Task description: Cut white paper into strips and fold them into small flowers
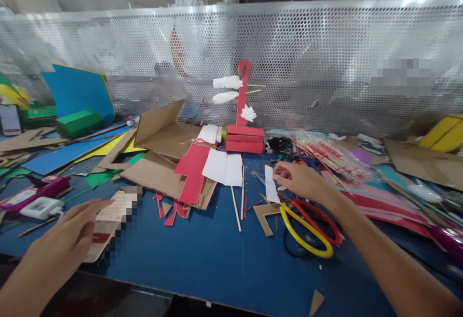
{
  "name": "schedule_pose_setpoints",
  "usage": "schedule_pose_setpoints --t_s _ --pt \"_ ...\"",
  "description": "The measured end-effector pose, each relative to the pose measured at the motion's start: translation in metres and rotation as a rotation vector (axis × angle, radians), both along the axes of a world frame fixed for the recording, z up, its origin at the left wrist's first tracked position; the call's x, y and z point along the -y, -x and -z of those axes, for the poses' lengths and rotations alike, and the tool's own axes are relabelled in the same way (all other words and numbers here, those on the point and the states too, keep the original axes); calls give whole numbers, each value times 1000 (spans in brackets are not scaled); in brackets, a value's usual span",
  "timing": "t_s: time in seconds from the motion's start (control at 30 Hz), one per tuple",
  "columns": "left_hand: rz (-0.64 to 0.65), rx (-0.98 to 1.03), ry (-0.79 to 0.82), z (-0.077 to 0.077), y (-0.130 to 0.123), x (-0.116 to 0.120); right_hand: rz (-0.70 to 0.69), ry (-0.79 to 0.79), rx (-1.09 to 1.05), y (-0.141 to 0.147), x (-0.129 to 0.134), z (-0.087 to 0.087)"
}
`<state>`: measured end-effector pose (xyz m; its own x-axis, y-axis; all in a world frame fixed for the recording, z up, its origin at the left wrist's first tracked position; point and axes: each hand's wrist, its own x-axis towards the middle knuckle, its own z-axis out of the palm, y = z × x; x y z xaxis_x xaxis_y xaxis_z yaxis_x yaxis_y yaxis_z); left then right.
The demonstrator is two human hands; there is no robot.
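Observation:
My left hand (pixel 77 230) lies over a phone (pixel 99 242) at the table's front left, its fingers loosely extended and touching the screen area. On the right, my right hand (pixel 294 178) has its curled fingertips at a narrow white paper strip (pixel 270 184); whether they pinch it is hard to tell. Scissors with yellow and red handles (pixel 307 232) lie just below that hand. A red box with a hooked upright (pixel 245 138) stands at the back middle, bearing white paper pieces. In front of it lie a red cut piece (pixel 193 172), a folded white paper (pixel 223 167) and thin sticks (pixel 236 209).
A perforated metal screen (pixel 307 66) runs behind the blue table (pixel 188 264). Cardboard (pixel 159 136), blue sheets (pixel 81 90) and a purple glue gun (pixel 39 192) crowd the left. Bagged sticks (pixel 333 158) and red sheets (pixel 387 208) lie right.

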<state>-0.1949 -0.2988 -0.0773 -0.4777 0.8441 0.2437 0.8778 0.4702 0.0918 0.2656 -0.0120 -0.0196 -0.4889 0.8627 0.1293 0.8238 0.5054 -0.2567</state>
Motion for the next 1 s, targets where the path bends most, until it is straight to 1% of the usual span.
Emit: schedule_pose_setpoints --t_s 0.07,0.17,0.27,0.37,0.43,0.57,0.7,0.8,0.9,1.0 --pt "-10 42 66 -6 -3 -6 3 4 4 0 0 0" --pt "-63 109 141 -15 -6 -15 4 10 4 0 0 0" --pt "-83 140 172 -24 -10 -23 7 11 3 0 2 -2" --pt "-69 158 202 -30 -14 -28 13 5 6 1 3 -3" --pt "-54 155 194 -32 -15 -28 14 -1 11 1 3 -3" --pt "-75 129 145 -29 -12 -22 9 -11 27 1 2 -2" --pt "-64 132 160 -24 -9 -17 -3 -7 26 0 1 -2" --pt "-76 130 194 -22 -8 -19 0 -8 26 0 2 -2" --pt "-54 115 198 -21 -7 -23 -1 -12 27 0 2 -1" --pt "-33 48 155 -20 -4 -24 -6 -11 26 0 2 -1"
